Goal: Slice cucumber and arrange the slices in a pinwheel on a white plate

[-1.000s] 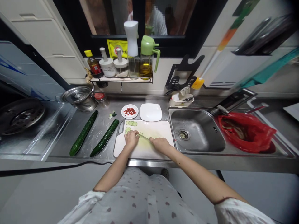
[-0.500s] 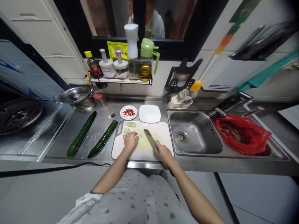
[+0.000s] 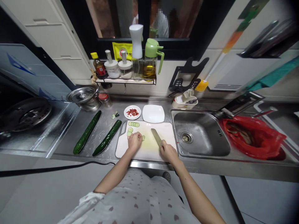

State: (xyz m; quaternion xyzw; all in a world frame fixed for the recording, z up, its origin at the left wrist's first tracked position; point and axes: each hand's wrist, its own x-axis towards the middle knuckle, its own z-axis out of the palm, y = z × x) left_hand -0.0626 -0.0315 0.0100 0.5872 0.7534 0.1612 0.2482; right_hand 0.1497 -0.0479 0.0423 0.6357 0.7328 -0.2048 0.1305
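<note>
Head view: steel counter (image 3: 66,137); on it, white cutting board (image 3: 149,152); left of that, two whole cucumbers (image 3: 107,138). Over board's right side, right hand (image 3: 168,151) wrapped round knife (image 3: 156,137), blade angled far-left. Over left side, left hand (image 3: 135,141), fingers curled, cannot tell whether pinching anything; by fingertips and far-left, pale slices (image 3: 134,124).

Right hand (image 3: 168,151) gripping knife (image 3: 156,137), left hand (image 3: 135,142) perhaps touching cucumber slice (image 3: 143,138)
</note>
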